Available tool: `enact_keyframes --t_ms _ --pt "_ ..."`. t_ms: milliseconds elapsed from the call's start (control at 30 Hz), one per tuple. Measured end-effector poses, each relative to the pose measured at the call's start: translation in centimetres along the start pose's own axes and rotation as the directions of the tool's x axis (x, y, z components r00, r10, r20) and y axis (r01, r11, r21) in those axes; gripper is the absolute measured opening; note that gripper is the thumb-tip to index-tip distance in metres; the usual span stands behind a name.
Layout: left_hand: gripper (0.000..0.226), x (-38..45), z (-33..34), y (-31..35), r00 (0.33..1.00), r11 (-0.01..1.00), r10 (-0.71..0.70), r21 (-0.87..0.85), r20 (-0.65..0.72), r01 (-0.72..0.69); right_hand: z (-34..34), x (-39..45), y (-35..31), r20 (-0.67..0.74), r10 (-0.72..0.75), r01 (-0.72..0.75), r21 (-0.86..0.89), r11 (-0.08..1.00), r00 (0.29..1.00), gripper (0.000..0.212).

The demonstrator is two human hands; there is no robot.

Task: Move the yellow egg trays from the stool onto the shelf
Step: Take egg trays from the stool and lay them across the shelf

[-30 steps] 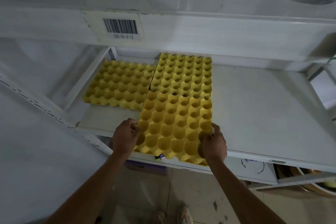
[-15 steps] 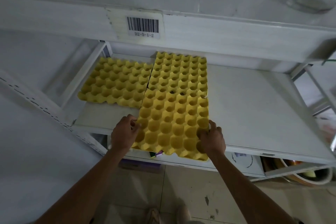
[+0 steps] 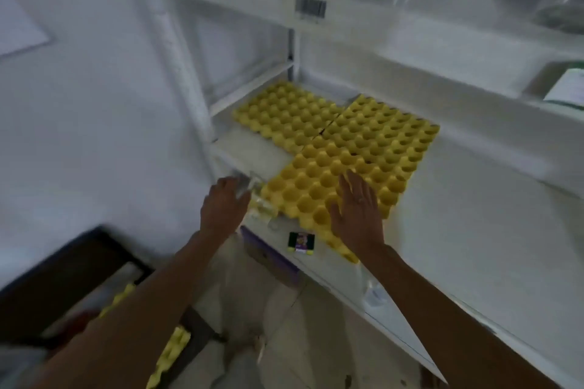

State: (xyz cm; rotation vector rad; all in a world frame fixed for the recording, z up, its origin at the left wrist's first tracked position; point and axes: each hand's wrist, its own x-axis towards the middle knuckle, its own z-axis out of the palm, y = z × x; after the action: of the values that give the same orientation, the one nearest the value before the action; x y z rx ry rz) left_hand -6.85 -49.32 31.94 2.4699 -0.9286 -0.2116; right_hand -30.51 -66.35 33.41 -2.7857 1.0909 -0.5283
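Resting on shelf: three yellow egg trays lie flat on the white shelf (image 3: 467,199), cups facing up.
Right hand: the right hand (image 3: 358,211) is flat and palm-down with its fingers (image 3: 350,181) spread and straight, gripping nothing; whether the palm presses on the tray or only hovers over it cannot be told.
Front tray: the front tray (image 3: 316,186) lies right under the right fingertips and runs away from them to the left and to the back; its near corner sticks out over the shelf's front edge beside the right wrist.
Left hand: the left hand (image 3: 222,207) is just off the front tray's left edge, knuckles up, holding nothing; the picture is blurred there, so whether its fingers are loosely curled or straight cannot be told.
Back right tray: the back right tray (image 3: 385,139) lies beyond the right fingertips, touching the front tray's far edge.
Back left tray: the back left tray (image 3: 287,117) lies beyond the left hand's fingers, in the shelf's back left corner, its right edge against the back right tray.
More trays: further yellow trays (image 3: 172,354) show low down under the left forearm, well apart from both hands.
Sticker: a small dark sticker (image 3: 301,242) sits on the shelf's front lip between the two wrists.
Barcode label: a barcode label (image 3: 310,8) is on the upper shelf's edge, well above the fingers.
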Motion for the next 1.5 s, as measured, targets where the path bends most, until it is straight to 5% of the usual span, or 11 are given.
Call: enact_keyframes --t_ms 200,367,500,667,933,1267,1400,1500 --pt "0.052 -19.1 -1.2 -4.0 0.938 0.941 -0.335 0.008 -0.083 0.337 -0.8 -7.9 -7.5 0.042 -0.463 0.455 0.131 0.881 0.885 0.058" --pt "0.056 -35.6 -2.2 -8.5 0.817 0.815 -0.577 0.057 -0.003 0.576 0.1 -16.9 -14.5 0.275 -0.676 0.636 0.23 0.736 0.683 0.065" --pt "0.059 -44.8 -3.0 -12.6 0.691 0.695 -0.718 0.026 0.081 0.719 2.9 -22.7 -19.7 0.461 -0.701 0.652 0.293 0.699 0.545 0.062" --pt "0.042 -51.0 -2.1 -16.8 0.633 0.637 -0.766 0.006 0.115 0.771 7.4 -27.9 -25.0 0.741 -0.545 0.5 0.326 0.802 0.392 0.057" --pt "0.048 -50.8 -0.9 -23.0 0.655 0.66 -0.738 -0.025 0.16 0.75 12.1 -28.8 -28.2 0.817 -0.414 0.409 0.244 0.879 0.401 0.05" --pt "0.048 -40.4 0.0 -30.8 0.649 0.683 -0.703 0.019 0.291 0.73 19.1 -21.5 -33.2 0.854 -0.306 0.239 0.222 0.945 0.42 0.046" --pt "0.049 -35.8 0.9 -35.7 0.596 0.623 -0.731 -0.032 0.332 0.781 25.3 -17.4 -37.0 0.907 -0.271 0.147 0.235 0.961 0.323 0.039" --pt "0.05 -32.7 2.0 -39.1 0.504 0.514 -0.772 -0.086 0.388 0.854 30.3 -15.1 -39.8 0.925 -0.284 0.232 0.227 0.946 0.252 0.041"
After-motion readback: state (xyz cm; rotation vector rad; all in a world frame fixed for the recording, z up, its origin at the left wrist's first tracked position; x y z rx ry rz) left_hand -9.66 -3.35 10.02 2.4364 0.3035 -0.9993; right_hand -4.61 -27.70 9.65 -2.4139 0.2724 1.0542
